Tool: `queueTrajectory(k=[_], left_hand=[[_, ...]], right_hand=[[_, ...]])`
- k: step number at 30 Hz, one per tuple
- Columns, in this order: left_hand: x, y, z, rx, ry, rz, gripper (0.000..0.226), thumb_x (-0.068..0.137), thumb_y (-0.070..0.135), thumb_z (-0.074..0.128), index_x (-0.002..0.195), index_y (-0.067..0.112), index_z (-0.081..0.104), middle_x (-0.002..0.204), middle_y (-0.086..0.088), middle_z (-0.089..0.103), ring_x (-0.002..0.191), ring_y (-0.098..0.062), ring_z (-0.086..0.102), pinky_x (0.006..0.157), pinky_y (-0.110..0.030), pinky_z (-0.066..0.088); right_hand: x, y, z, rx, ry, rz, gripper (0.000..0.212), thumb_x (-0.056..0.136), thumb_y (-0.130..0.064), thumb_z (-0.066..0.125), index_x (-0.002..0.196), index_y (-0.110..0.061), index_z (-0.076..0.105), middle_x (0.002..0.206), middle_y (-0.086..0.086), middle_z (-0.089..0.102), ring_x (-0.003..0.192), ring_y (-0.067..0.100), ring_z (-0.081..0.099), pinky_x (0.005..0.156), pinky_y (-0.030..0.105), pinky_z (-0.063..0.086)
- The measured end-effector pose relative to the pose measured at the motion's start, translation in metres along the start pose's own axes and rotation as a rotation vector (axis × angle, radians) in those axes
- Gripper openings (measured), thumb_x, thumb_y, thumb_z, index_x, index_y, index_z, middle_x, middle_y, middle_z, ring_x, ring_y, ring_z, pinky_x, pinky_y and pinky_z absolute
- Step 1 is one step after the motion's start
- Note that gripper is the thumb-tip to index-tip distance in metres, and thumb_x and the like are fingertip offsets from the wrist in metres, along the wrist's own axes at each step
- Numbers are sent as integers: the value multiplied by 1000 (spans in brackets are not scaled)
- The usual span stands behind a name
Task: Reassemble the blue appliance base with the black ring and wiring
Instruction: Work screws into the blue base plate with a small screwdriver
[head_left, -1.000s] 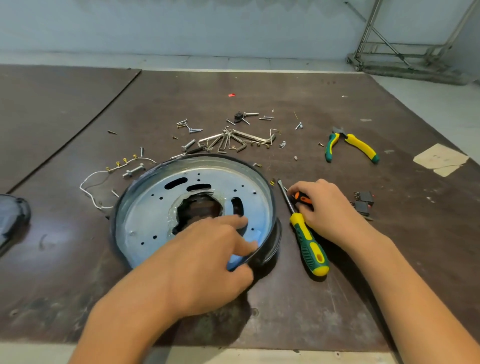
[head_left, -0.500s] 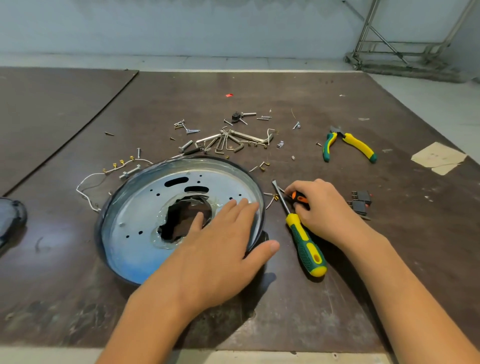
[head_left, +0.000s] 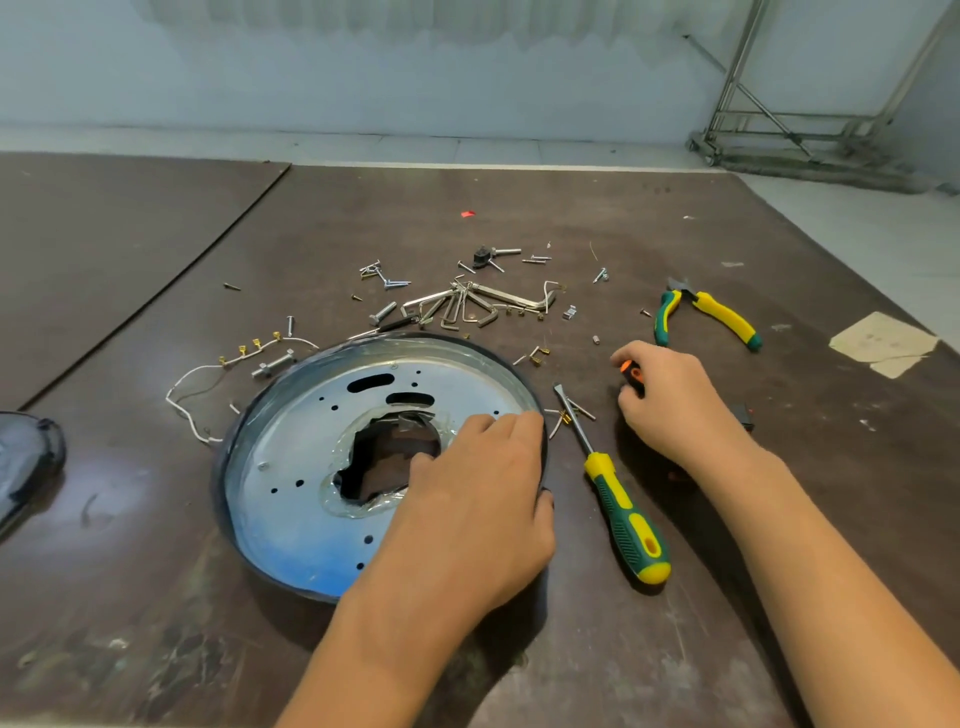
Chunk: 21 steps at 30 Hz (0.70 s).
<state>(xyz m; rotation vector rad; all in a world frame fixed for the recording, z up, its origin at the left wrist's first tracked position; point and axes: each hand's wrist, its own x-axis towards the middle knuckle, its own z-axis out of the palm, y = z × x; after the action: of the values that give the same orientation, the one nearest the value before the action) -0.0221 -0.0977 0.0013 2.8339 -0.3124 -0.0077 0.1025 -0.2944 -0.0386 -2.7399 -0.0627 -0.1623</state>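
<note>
The blue appliance base (head_left: 306, 467), a round metal plate with a ragged centre hole, lies tilted on the brown table inside the black ring (head_left: 223, 467) around its rim. My left hand (head_left: 467, 509) grips the base's right edge, fingers on the plate and thumb outside the ring. My right hand (head_left: 670, 400) is closed around a small black and orange part (head_left: 632, 375) to the right of the base. The white wiring (head_left: 208, 379) with brass terminals lies loose at the base's upper left.
A green and yellow screwdriver (head_left: 618, 514) lies between my hands. Pliers (head_left: 701, 317) rest at the far right. Hex keys (head_left: 467, 306), screws and bolts are scattered behind the base. A dark object (head_left: 26, 457) sits at the left edge. Tape patch (head_left: 883, 343) at right.
My left hand shifted from pressing a finger on the plate to gripping its right rim, and the base slid left and tilted. My right hand lifted slightly with the small part.
</note>
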Motion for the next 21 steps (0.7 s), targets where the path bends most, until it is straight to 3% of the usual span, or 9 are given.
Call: queueTrajectory(k=[2, 5, 10, 14, 17, 21], left_hand=[[-1, -1, -1, 0, 12, 24, 29, 94, 38, 46, 120, 30, 36, 123, 8, 49, 120, -15, 42, 90, -50, 48], [-2, -2, -3, 9, 30, 59, 21, 94, 37, 45, 112, 31, 36, 116, 9, 51, 117, -16, 44, 88, -50, 49], [-6, -11, -15, -86, 100, 110, 37, 91, 42, 47, 126, 32, 41, 122, 13, 54, 117, -12, 47, 92, -43, 49], [-15, -33, -39, -404, 277, 172, 47, 82, 41, 59, 128, 37, 52, 119, 17, 64, 113, -5, 58, 95, -32, 49], [-26, -60, -61, -728, 421, 228, 46, 81, 32, 67, 126, 38, 61, 118, 18, 68, 112, -5, 63, 89, -23, 52], [-42, -88, -83, -1093, 555, 276, 50, 80, 19, 65, 130, 18, 62, 116, 0, 71, 104, -18, 68, 83, -27, 55]], right_hand=[[25, 3, 1, -52, -29, 73, 39, 91, -7, 57, 129, -15, 57, 128, 14, 59, 120, 35, 54, 94, 44, 49], [57, 4, 5, -68, -49, 139, 26, 92, -14, 59, 116, -6, 60, 121, 20, 61, 112, 40, 56, 87, 42, 50], [86, -3, 16, -116, -67, 101, 35, 95, -32, 63, 116, -4, 63, 118, 23, 64, 110, 41, 59, 85, 43, 50], [96, -7, 22, -142, -34, 57, 28, 93, -24, 66, 115, -7, 65, 118, 24, 64, 112, 43, 59, 86, 41, 50], [93, -10, 28, -206, -30, 34, 19, 94, -19, 62, 107, -5, 65, 112, 26, 63, 107, 46, 60, 84, 43, 51], [84, 0, 26, -285, -46, 29, 21, 97, -20, 58, 102, -1, 61, 107, 27, 65, 102, 46, 62, 77, 40, 50]])
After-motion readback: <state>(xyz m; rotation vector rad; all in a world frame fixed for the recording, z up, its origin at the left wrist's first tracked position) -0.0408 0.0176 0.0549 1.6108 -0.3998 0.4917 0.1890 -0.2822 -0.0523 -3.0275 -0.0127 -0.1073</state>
